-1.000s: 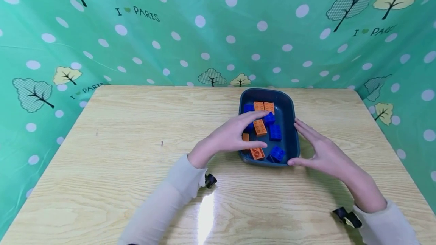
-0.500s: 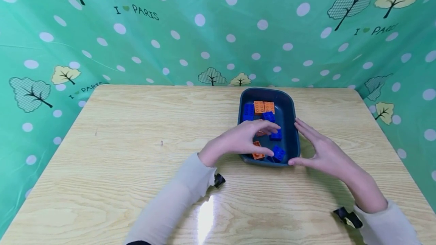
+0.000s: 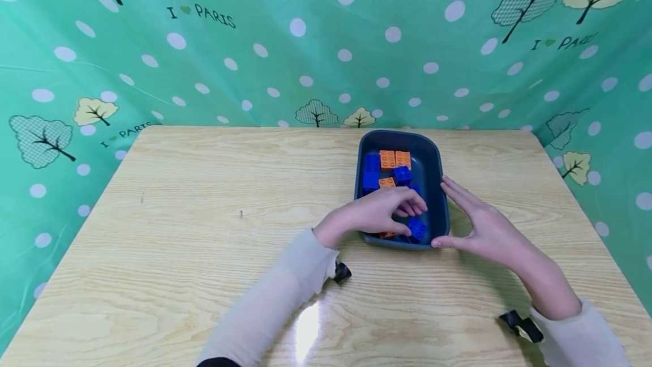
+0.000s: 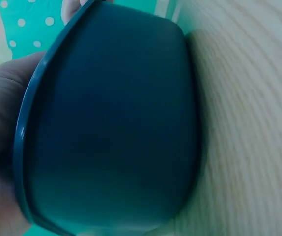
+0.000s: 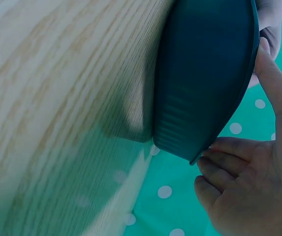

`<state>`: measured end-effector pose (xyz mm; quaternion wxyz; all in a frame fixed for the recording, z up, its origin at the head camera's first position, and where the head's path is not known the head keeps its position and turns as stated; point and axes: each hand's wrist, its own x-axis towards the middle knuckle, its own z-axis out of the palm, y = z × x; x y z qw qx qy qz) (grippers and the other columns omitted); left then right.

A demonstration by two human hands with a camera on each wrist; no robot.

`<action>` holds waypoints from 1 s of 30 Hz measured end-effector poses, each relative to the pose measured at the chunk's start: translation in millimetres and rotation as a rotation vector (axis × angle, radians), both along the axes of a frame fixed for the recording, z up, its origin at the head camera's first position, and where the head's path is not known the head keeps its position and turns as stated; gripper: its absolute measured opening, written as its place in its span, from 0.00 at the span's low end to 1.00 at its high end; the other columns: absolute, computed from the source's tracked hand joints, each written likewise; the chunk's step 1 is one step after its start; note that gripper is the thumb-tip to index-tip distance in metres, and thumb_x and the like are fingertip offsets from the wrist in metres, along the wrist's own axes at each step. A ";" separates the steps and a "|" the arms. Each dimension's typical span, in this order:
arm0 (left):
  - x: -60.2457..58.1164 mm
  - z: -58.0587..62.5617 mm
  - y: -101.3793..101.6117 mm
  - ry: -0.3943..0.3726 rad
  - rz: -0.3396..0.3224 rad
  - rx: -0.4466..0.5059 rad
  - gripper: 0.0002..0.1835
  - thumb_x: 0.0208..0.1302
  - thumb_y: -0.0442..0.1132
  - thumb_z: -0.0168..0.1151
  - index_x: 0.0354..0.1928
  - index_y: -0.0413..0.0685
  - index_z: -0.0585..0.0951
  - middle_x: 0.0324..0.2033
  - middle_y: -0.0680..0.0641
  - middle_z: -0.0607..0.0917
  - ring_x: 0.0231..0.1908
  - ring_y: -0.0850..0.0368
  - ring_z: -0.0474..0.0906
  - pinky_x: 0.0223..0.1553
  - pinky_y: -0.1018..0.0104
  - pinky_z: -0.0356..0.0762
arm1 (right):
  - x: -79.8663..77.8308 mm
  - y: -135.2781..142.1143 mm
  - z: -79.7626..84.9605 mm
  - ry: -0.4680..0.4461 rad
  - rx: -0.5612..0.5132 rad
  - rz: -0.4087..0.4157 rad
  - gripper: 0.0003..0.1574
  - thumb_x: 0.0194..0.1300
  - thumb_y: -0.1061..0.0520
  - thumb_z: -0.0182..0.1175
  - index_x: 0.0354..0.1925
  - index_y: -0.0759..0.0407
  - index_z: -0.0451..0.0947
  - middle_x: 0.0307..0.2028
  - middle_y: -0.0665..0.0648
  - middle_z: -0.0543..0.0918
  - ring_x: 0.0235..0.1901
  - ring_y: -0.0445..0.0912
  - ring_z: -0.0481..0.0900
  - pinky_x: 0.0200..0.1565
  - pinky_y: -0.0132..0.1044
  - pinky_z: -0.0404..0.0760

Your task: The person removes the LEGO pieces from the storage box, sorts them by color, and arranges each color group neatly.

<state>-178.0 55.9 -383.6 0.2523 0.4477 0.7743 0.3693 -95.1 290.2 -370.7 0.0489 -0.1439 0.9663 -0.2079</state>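
Observation:
A dark blue plastic box stands on the table, holding orange and blue toy building bricks. My left hand reaches in over the box's left rim, fingers bent loosely and thumb apart. Close by its thumb lies a blue brick; another blue brick is mostly covered by the hand. In the left wrist view the box wall hides the fingertips. My right hand touches the box's right side, its fingers fairly straight along the rim and its thumb at the near corner.
Toward the far end of the box are two orange bricks, a blue brick and blue bricks along the left wall. The wooden table ends at a green dotted cloth behind.
My left hand has moved right and slightly nearer across the box, uncovering the blue bricks along the left wall. Its fingers have bent more. The right hand stays at the rim.

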 end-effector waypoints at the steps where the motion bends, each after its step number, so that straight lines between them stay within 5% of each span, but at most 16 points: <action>1: 0.3 -0.2 1.0 0.003 0.001 -0.012 0.25 0.62 0.33 0.69 0.61 0.42 0.74 0.56 0.46 0.80 0.54 0.61 0.79 0.54 0.84 0.76 | 0.1 -0.1 0.1 0.000 0.000 0.000 0.70 0.51 0.34 0.74 0.79 0.56 0.49 0.79 0.62 0.52 0.69 0.71 0.64 0.57 0.72 0.72; 17: 2.8 -1.4 7.8 0.087 0.007 -0.165 0.17 0.64 0.33 0.67 0.54 0.48 0.76 0.55 0.51 0.81 0.56 0.61 0.79 0.57 0.81 0.75 | -0.2 -0.4 -0.4 -0.011 -0.001 -0.008 0.70 0.51 0.33 0.73 0.79 0.55 0.48 0.79 0.61 0.51 0.69 0.70 0.63 0.59 0.72 0.71; 30: 5.8 3.8 1.0 0.038 0.195 0.092 0.17 0.62 0.37 0.70 0.51 0.45 0.78 0.51 0.50 0.83 0.52 0.62 0.81 0.54 0.83 0.77 | -1.7 0.8 -1.1 -0.005 -0.008 0.014 0.71 0.50 0.34 0.75 0.78 0.58 0.49 0.79 0.62 0.52 0.69 0.71 0.63 0.57 0.73 0.71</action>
